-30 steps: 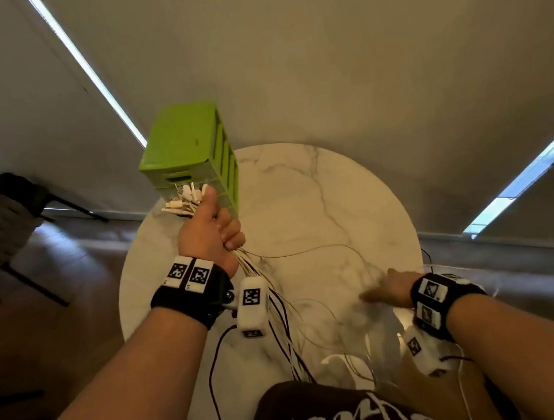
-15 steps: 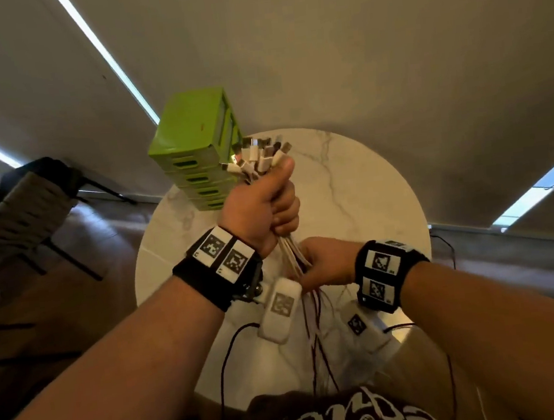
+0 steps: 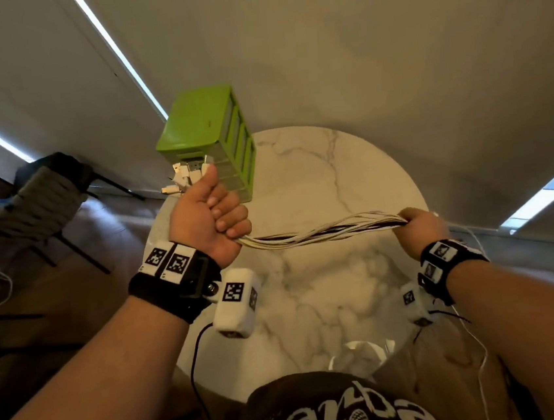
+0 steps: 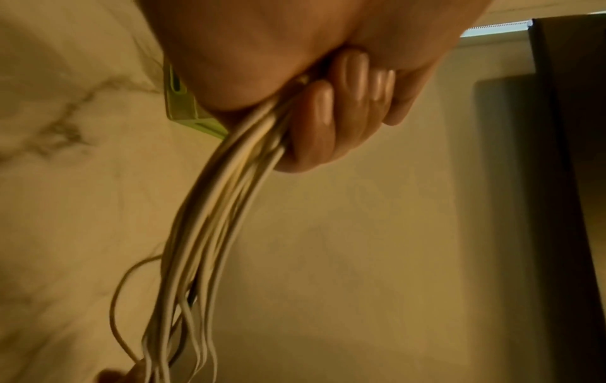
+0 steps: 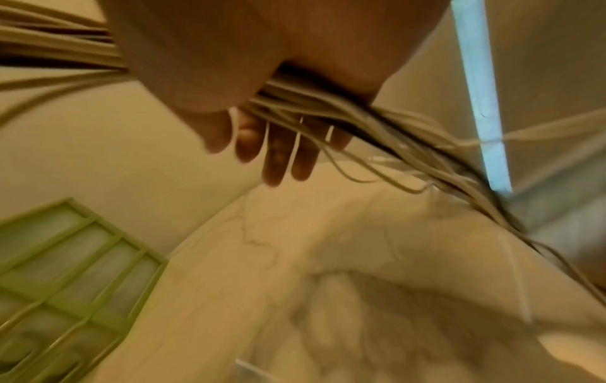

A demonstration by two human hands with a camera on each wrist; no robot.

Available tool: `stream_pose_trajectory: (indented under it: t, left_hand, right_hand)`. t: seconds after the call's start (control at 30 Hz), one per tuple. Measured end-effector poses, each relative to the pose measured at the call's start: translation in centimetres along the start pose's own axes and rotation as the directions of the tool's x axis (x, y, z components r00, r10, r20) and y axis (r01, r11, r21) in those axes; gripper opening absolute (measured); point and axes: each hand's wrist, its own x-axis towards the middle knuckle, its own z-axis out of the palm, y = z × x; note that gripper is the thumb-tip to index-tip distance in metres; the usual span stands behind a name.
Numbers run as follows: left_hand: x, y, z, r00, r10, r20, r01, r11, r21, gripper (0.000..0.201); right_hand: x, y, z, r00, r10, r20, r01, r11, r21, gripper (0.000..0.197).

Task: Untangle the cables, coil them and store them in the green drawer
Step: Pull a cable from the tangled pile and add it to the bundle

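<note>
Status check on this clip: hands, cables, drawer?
Left hand fist on cable bundle below the connectors. Right hand holds the bundle's far side. Green drawer unit shut, nothing blocking.

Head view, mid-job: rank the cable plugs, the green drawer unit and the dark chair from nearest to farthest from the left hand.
1. Cable plugs: sticking out of the top of the left hand, which grips the cable bundle.
2. Green drawer unit: just beyond the plugs, at the table's far left edge.
3. Dark chair: off the table, far left on the floor.
</note>
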Motion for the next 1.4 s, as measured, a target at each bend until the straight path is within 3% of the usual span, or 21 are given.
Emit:
stream_pose_trajectory:
  t: [0.07, 0.13, 0.2, 0.23, 0.3, 0.43, 0.47, 0.6, 0.7, 0.73, 0.83, 0.9, 0.93, 0.97, 1.0, 1.07, 1.13, 1.23, 1.3, 1.37, 1.4]
  left_hand:
    - [0.5, 0.5, -0.5, 0.999, 0.046, -0.003, -0.046, 0.998, -0.034, 0.06]
    - [1.1, 1.0, -0.8, 0.993, 0.115, -0.036, -0.118, 0.99, -0.078, 0.059]
    - [1.6, 1.6, -1.0, 0.978, 0.181, -0.102, -0.192, 0.976, -0.102, 0.058]
    - [1.7, 2.0, -1.1, 0.969, 0.21, -0.131, -0.224, 0.968, -0.109, 0.057]
    - [1.8, 2.6, -1.4, 0.953, 0.25, -0.171, -0.272, 0.954, -0.122, 0.056]
    - [1.8, 2.5, -1.9, 0.942, 0.277, -0.191, -0.303, 0.944, -0.127, 0.055]
    - [1.8, 2.2, -1.9, 0.943, 0.275, -0.189, -0.302, 0.944, -0.13, 0.055]
    - [1.7, 1.4, -1.0, 0.948, 0.252, -0.192, -0.28, 0.951, -0.132, 0.054]
    - [1.6, 0.4, 0.3, 0.955, 0.236, -0.181, -0.257, 0.961, -0.103, 0.052]
    - [1.6, -0.1, 0.9, 0.957, 0.228, -0.177, -0.245, 0.966, -0.084, 0.051]
    - [1.3, -2.2, 2.8, 0.975, 0.188, -0.115, -0.192, 0.981, -0.023, 0.051]
    - [1.1, -3.6, 3.8, 0.987, 0.157, -0.041, -0.157, 0.988, 0.016, 0.052]
    - [1.0, -4.0, 4.2, 0.989, 0.146, -0.01, -0.146, 0.989, 0.026, 0.053]
    - [0.9, -4.0, 4.5, 0.99, 0.144, 0.009, -0.144, 0.989, 0.027, 0.055]
    - [0.9, -3.8, 4.6, 0.988, 0.152, 0.011, -0.152, 0.988, 0.017, 0.056]
    - [0.9, -2.9, 4.4, 0.983, 0.184, -0.027, -0.184, 0.983, -0.018, 0.056]
    - [0.9, -2.3, 3.4, 0.975, 0.207, -0.08, -0.211, 0.976, -0.045, 0.055]
    - [0.7, -3.3, 2.1, 0.972, 0.192, -0.139, -0.205, 0.975, -0.088, 0.056]
    - [0.4, -4.2, 1.6, 0.973, 0.17, -0.156, -0.192, 0.972, -0.132, 0.057]
    - [0.2, -4.4, 1.4, 0.972, 0.163, -0.168, -0.19, 0.97, -0.155, 0.057]
    - [0.1, -4.2, 1.3, 0.97, 0.165, -0.177, -0.193, 0.97, -0.151, 0.056]
  right_hand:
    - [-1.1, 0.7, 0.9, 0.976, 0.001, 0.216, 0.013, 0.998, -0.064, 0.034]
    - [-2.7, 1.5, 2.2, 0.873, 0.02, 0.487, 0.109, 0.966, -0.235, 0.052]
    - [-4.2, 2.7, 3.3, 0.742, 0.036, 0.67, 0.202, 0.94, -0.275, 0.045]
    - [-4.6, 3.7, 3.7, 0.717, 0.037, 0.696, 0.221, 0.935, -0.277, 0.043]
    - [-5.2, 5.5, 4.3, 0.725, 0.049, 0.687, 0.212, 0.933, -0.29, 0.045]
    - [-4.0, 7.6, 4.8, 0.902, 0.023, 0.432, 0.148, 0.922, -0.358, 0.05]
    - [-3.5, 7.6, 4.6, 0.911, 0.024, 0.412, 0.156, 0.905, -0.397, 0.053]
    - [-2.3, 4.8, 2.8, 0.811, 0.042, 0.583, 0.277, 0.851, -0.447, 0.068]
    - [-2.8, -0.8, 0.6, 0.767, -0.2, 0.61, 0.357, 0.922, -0.147, 0.115]
    - [-3.3, -3.1, 0.0, 0.754, -0.318, 0.575, 0.387, 0.922, 0.004, 0.121]
    - [-5.2, -10.0, -0.6, 0.672, -0.593, 0.443, 0.479, 0.805, 0.349, 0.101]
    - [-6.3, -13.2, 0.3, 0.578, -0.646, 0.498, 0.482, 0.763, 0.43, 0.056]
    - [-6.9, -13.9, 1.0, 0.525, -0.641, 0.561, 0.464, 0.767, 0.443, 0.03]
    - [-7.3, -14.0, 1.9, 0.475, -0.614, 0.631, 0.42, 0.788, 0.451, 0.019]
    - [-7.7, -13.2, 2.9, 0.431, -0.574, 0.696, 0.364, 0.817, 0.448, 0.019]
    - [-8.3, -10.7, 4.4, 0.4, -0.462, 0.791, 0.266, 0.885, 0.382, 0.026]
    - [-7.9, -8.4, 5.2, 0.466, -0.344, 0.815, 0.164, 0.939, 0.302, 0.039]
    - [-5.7, -7.3, 4.7, 0.766, -0.242, 0.595, 0.291, 0.957, 0.015, 0.05]
    - [-4.3, -6.8, 4.1, 0.904, -0.264, 0.336, 0.308, 0.948, -0.082, 0.043]
    - [-3.8, -6.3, 3.8, 0.95, -0.221, 0.221, 0.222, 0.975, 0.023, 0.038]
    - [-3.9, -6.0, 3.8, 0.941, -0.207, 0.267, 0.193, 0.978, 0.078, 0.041]
